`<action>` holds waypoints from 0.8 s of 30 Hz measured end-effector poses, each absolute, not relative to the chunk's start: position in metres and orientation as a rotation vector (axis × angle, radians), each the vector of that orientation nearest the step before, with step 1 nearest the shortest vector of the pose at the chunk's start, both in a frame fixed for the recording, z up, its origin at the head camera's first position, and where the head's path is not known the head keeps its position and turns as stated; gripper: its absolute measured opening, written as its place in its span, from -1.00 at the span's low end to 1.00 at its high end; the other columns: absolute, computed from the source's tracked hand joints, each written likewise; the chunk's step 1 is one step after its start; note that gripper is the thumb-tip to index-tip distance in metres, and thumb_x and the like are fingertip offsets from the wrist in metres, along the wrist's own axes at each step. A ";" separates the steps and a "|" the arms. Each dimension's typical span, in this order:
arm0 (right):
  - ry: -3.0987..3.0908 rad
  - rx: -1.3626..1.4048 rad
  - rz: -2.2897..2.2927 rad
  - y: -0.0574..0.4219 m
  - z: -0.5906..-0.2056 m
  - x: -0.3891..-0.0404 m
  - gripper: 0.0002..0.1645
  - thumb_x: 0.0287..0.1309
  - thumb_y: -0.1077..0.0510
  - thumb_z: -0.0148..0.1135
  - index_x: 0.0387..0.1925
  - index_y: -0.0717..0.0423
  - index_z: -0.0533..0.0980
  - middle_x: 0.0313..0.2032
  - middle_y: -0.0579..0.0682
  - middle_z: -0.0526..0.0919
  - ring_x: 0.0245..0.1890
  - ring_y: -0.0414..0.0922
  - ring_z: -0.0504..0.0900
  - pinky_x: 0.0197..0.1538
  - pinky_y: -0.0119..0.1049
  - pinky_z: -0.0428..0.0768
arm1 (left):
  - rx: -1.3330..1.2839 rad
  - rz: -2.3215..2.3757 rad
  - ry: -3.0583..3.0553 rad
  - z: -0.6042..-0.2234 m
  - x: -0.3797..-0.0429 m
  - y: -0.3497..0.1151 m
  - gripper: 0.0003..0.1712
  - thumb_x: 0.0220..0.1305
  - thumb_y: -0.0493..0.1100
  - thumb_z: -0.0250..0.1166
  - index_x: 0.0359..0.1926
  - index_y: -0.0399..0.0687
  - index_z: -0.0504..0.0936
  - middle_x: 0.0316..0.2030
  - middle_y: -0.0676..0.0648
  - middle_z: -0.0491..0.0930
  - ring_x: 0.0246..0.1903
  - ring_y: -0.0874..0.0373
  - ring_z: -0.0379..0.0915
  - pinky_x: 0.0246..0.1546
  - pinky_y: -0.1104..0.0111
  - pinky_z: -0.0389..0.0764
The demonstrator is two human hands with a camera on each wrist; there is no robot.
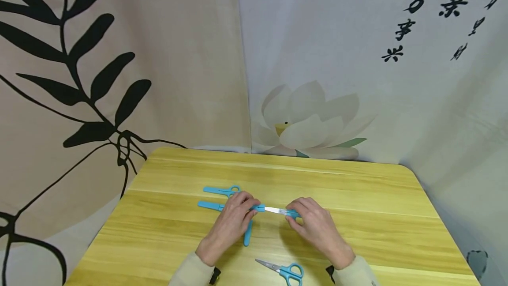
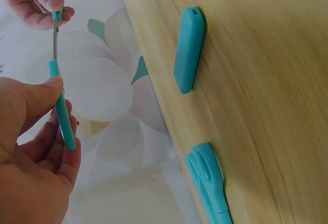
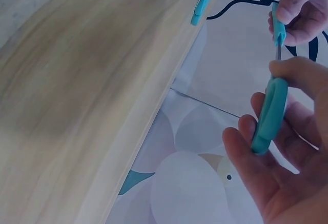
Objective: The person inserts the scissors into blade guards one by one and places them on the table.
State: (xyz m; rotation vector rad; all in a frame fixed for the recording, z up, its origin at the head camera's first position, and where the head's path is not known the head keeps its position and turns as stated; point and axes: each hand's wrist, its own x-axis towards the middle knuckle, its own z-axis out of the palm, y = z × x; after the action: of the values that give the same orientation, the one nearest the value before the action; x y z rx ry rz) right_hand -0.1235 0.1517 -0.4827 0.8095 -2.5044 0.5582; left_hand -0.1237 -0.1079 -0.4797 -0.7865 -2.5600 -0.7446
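Note:
Pinched between the thumb and fingers of my left hand is a blue scissor sheath. My right hand grips a pair of scissors by the blue handles. Their bare silver blades point left, with the tips at the sheath's mouth, and both things are held above the table. Under my left hand lies a second, loose blue sheath. A pair of unsheathed scissors with blue handles lies between my forearms, near the front.
Two sheathed blue scissors, the farther pair and the nearer one, lie just left of my left hand, the nearer partly hidden by it. The wooden table ends at a printed curtain behind.

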 end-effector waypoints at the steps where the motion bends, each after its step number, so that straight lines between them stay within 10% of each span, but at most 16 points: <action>1: -2.501 0.815 0.559 0.151 -0.483 -0.124 -0.64 -0.11 0.12 0.71 -0.27 -0.05 0.68 -0.22 -0.20 0.70 -0.17 -0.14 0.68 -0.32 -0.26 0.72 | -0.787 -0.743 -2.558 -0.480 -0.124 -0.108 -0.78 0.28 -0.26 0.48 -0.06 -0.01 0.76 -0.15 0.05 0.60 -0.18 0.14 0.45 -0.12 0.25 0.55; 24: -2.495 0.850 0.546 0.145 -0.478 -0.125 -0.67 -0.04 0.11 0.68 -0.24 -0.01 0.69 -0.19 -0.17 0.71 -0.15 -0.12 0.69 -0.31 -0.25 0.72 | -0.792 -0.735 -2.562 -0.481 -0.122 -0.104 -0.81 0.29 -0.24 0.47 -0.08 0.00 0.77 -0.16 0.07 0.59 -0.20 0.17 0.44 -0.17 0.29 0.52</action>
State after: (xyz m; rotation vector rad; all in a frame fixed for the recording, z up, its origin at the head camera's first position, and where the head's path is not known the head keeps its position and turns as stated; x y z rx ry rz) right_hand -0.1251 0.1446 -0.4785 0.8502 -2.4950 0.5457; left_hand -0.1220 -0.1036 -0.4809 -0.7924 -2.5621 -0.7349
